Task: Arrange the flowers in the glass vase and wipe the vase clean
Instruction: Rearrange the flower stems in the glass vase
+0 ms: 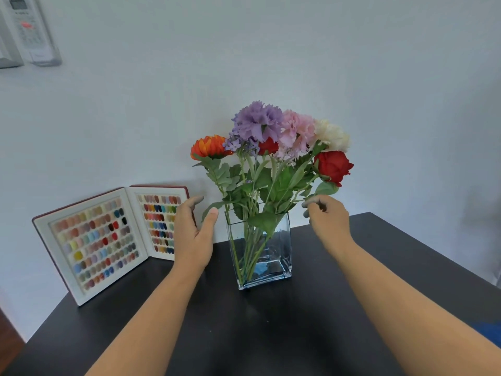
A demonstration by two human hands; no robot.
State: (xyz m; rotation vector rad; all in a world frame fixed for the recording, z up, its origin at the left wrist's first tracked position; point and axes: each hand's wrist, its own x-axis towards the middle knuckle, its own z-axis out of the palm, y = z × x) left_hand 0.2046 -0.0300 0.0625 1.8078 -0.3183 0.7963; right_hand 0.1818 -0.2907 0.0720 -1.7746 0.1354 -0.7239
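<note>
The vase [260, 251] stands on the desk [271, 335] near its back edge, about midway between the left and right corners, and the flowers [271, 139] are already inside it, stems crossing down to the bottom; so the arranging looks nearly finished and the wiping is not yet begun (no cloth can be seen). The left hand [193, 234] is held just beside the left wall of the vase, fingers straight and spread, thumb near a low leaf; I judge it waits there to steady the glass or the leaves, though I cannot tell if it touches. The right hand [326, 215] is at the right side of the rim, fingertips curled together as if pinching a stem or leaf under the red rose [333, 166], probably to turn that flower outward. A colour chart [108, 240] stands open at the back left corner.
</note>
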